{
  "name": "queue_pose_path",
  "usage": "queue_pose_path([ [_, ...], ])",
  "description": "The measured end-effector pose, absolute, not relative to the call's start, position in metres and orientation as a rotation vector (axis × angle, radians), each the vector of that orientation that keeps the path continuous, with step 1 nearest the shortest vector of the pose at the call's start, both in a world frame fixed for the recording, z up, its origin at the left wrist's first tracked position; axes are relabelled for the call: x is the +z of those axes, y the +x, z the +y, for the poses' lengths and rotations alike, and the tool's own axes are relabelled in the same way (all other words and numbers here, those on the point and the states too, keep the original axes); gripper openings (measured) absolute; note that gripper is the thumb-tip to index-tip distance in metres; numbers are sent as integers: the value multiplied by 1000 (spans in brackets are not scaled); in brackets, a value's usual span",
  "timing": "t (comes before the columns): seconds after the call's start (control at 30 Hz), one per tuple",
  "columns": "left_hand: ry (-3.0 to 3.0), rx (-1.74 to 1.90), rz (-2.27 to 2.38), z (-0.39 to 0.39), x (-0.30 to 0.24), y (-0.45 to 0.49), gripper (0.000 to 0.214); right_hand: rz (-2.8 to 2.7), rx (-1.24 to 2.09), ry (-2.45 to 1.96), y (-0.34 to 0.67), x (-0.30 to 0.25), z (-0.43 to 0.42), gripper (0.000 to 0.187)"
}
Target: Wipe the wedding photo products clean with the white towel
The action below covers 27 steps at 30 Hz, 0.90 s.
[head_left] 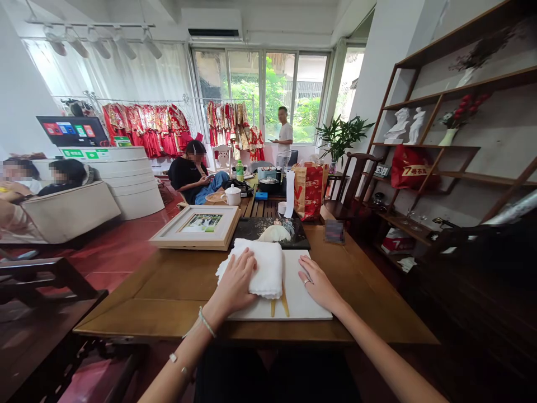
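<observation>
1. The left hand lies over the left part of a folded white towel, fingers stretched across its top; whether thumb and fingers also pinch it, I cannot tell.
2. The right hand holds nothing; its fingers are apart and slightly bent, resting on the right side of a white board.
3. The towel lies on this board, between the hands but closer to the left one. Just below it, two yellowish strips show on the board; I cannot tell whether they are marks or loose pieces.
4. Under both hands, the board lies flat on a wooden table, near the person's edge. Beyond the left hand is a framed picture; straight ahead of the hands lies a dark picture.
5. The step in hand looks like managing the towel with one hand and steadying the board with the other.
6. Any next move of the towel calls for light left-hand pressure and a still right hand, so the board does not slide.
</observation>
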State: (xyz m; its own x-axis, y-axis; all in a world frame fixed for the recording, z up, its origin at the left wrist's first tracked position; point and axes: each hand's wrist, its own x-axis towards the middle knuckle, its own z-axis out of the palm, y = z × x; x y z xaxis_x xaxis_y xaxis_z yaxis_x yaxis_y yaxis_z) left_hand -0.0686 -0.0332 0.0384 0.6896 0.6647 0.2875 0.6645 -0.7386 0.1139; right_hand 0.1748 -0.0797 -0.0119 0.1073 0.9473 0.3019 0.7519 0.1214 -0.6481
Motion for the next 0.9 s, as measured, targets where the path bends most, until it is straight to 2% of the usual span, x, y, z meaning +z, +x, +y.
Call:
queue_pose_path([
  [0.13, 2942, 339, 998, -25, 38, -64, 70, -1715, 352, -1675, 176, -13, -81, 45],
  [0.4, 2899, 11, 1262, -88, 46, -78, 79, -1691, 367, -1653, 176, -20, -82, 45],
  [0.57, 2916, 163, 1250, -103, 43, -87, 77, -1662, 366, -1640, 175, -22, -83, 43],
  [0.73, 2957, 275, 1190, -48, 40, -74, 71, -1662, 356, -1612, 179, -22, -82, 43],
  [0.9, 2962, 235, 1200, -5, 36, -58, 64, -1687, 337, -1629, 181, -24, -79, 44],
])
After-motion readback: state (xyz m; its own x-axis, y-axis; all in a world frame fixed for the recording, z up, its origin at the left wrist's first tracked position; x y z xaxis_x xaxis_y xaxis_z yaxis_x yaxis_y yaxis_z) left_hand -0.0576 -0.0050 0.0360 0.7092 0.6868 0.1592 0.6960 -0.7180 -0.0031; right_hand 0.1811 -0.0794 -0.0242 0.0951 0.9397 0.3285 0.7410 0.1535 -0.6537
